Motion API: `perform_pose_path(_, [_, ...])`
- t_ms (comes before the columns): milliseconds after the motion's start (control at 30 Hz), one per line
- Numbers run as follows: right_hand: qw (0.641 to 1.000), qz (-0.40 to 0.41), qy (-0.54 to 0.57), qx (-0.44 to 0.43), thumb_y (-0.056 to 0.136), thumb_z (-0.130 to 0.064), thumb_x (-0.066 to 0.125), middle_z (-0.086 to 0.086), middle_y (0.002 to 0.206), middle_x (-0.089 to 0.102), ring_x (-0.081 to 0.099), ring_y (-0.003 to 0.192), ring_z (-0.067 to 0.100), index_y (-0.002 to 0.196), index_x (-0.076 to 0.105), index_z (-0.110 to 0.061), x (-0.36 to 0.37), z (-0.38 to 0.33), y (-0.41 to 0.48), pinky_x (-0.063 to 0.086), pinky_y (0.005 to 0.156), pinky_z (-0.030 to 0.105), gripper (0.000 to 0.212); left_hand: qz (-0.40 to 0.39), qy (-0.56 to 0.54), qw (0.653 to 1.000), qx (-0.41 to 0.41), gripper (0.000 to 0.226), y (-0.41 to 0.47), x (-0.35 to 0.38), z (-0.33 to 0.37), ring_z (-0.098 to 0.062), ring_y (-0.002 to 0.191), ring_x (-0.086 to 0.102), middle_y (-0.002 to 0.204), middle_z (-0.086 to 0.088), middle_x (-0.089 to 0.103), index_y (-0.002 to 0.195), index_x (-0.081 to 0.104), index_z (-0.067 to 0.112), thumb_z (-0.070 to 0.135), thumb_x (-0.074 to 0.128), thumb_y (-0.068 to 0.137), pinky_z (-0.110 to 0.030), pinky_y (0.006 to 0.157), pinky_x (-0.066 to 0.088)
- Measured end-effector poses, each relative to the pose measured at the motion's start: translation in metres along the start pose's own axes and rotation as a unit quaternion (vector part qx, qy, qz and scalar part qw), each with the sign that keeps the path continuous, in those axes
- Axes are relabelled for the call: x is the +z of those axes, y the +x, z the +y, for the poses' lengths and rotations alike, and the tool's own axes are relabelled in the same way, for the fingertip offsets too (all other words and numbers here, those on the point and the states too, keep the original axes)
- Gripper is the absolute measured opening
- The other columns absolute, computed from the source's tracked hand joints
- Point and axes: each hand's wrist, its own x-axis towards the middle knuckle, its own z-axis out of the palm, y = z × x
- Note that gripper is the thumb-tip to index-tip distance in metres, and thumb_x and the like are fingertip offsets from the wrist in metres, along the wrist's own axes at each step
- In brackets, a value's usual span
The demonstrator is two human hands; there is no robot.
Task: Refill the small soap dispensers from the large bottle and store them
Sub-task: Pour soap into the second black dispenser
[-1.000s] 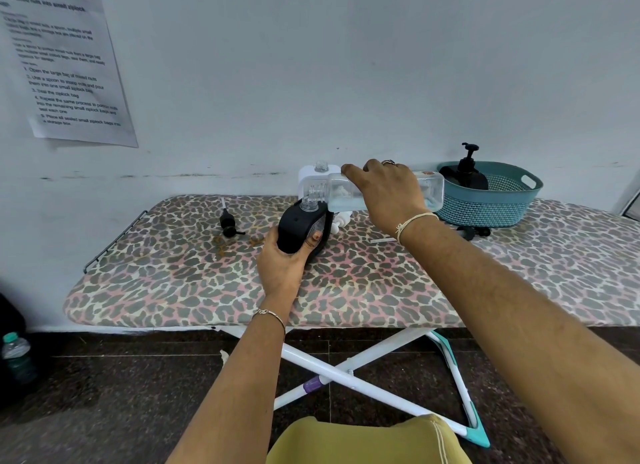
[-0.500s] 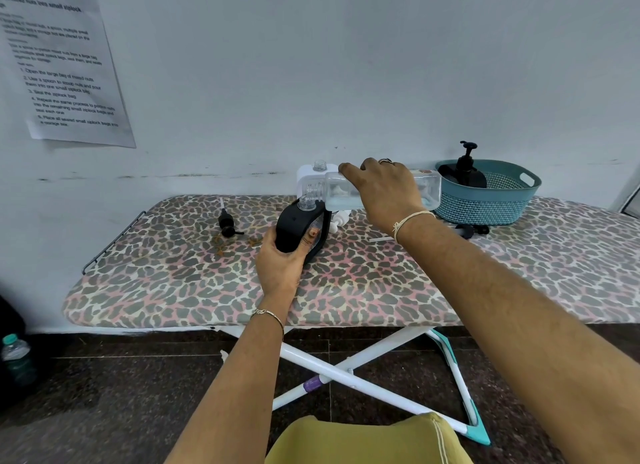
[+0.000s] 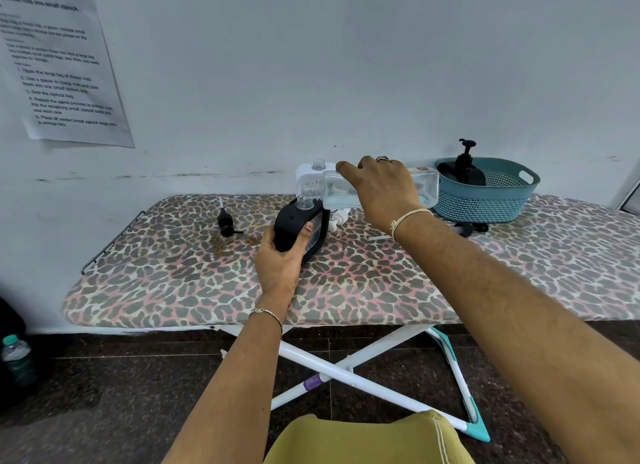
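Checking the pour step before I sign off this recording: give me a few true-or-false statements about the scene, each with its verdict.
1. The right hand holds the large clear plastic bottle on its side. True.
2. The left hand is idle. False: it grips the small black dispenser, whose neck is open.
3. The teal plastic basket is empty. False: a black pump dispenser sits in it.
4. A loose black pump head lies on the leopard-print ironing board. True.
5. The white dispenser by the wall has its pump on. False: its neck is open.
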Motion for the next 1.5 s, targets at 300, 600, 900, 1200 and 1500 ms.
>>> perform_pose_path(300, [1.000,0.003,-0.003,0.001,0.076,0.000,0.063,0.009,0.105,0.057,0.060,0.090,0.028,0.134,0.037,-0.024,0.0002,-0.0008,0.0001,0.039,0.070,0.032,0.068,-0.004,-0.031,0.999,0.008,0.028,0.0006,-0.0017,-0.0039,-0.007,0.097,0.065,0.101,0.013,0.068,0.103,0.063,0.032,0.033,0.076,0.079,-0.038,0.091,0.055])
perform_pose_path(600, [1.000,0.004,-0.005,0.001,0.077,-0.001,0.061,0.008,0.107,0.057,0.060,0.093,0.029,0.136,0.035,-0.024,0.0002,-0.0006,0.0000,0.040,0.072,0.033,0.068,0.000,-0.030,1.000,0.005,0.032,-0.0002,-0.0022,-0.0023,-0.007,0.096,0.066,0.099,0.015,0.069,0.095,0.063,0.040,0.050,0.072,0.067,-0.039,0.090,0.055])
perform_pose_path(900, [1.000,0.001,-0.008,0.001,0.077,-0.001,0.062,0.008,0.106,0.057,0.060,0.092,0.028,0.136,0.035,-0.024,-0.0002,-0.0015,0.0005,0.042,0.073,0.033,0.069,0.002,-0.034,0.999,-0.002,0.043,-0.0012,-0.0019,0.0003,-0.008,0.098,0.065,0.103,0.012,0.069,0.104,0.063,0.035,0.052,0.072,0.065,-0.040,0.091,0.055])
perform_pose_path(1200, [1.000,-0.001,-0.009,0.001,0.077,-0.002,0.064,0.008,0.107,0.058,0.060,0.092,0.028,0.135,0.035,-0.024,-0.0009,-0.0015,-0.0003,0.040,0.071,0.033,0.069,0.002,-0.039,0.999,-0.002,0.033,-0.0009,-0.0025,-0.0018,-0.007,0.096,0.065,0.102,0.009,0.069,0.108,0.064,0.024,0.033,0.075,0.079,-0.039,0.090,0.056])
perform_pose_path(1500, [1.000,-0.007,-0.002,0.008,0.076,0.000,0.062,0.007,0.104,0.056,0.059,0.088,0.027,0.137,0.033,-0.024,0.0024,-0.0014,-0.0017,0.037,0.068,0.032,0.072,0.005,-0.042,0.999,-0.002,0.032,-0.0007,-0.0017,-0.0013,-0.007,0.096,0.065,0.103,0.009,0.069,0.110,0.064,0.022,0.030,0.074,0.080,-0.038,0.090,0.055])
